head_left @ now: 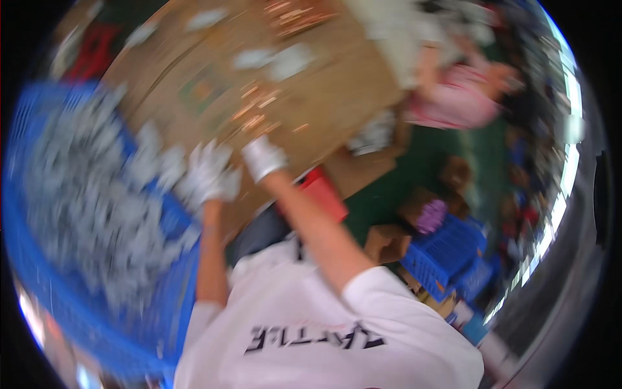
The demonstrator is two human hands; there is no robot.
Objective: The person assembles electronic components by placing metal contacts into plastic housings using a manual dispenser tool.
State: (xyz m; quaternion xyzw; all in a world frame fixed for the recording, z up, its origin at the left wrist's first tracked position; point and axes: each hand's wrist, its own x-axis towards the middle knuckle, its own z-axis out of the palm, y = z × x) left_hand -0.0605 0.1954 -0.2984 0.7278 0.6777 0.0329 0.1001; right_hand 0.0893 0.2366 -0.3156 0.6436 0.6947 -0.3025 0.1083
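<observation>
Both my hands wear white gloves and are over the near edge of a brown cardboard-covered table. My left hand has its fingers spread, beside several white-grey pieces at the rim of a blue basket. No object shows in it. Just to its right, my right hand reaches to a loose scatter of small copper-coloured pieces. Its fingertips are blurred, and whether they hold a piece cannot be made out.
A large blue basket full of grey-white pieces stands at the left. More copper pieces and white scraps lie farther across the table. A person in pink works at the far right. Blue crates and cartons stand at the right.
</observation>
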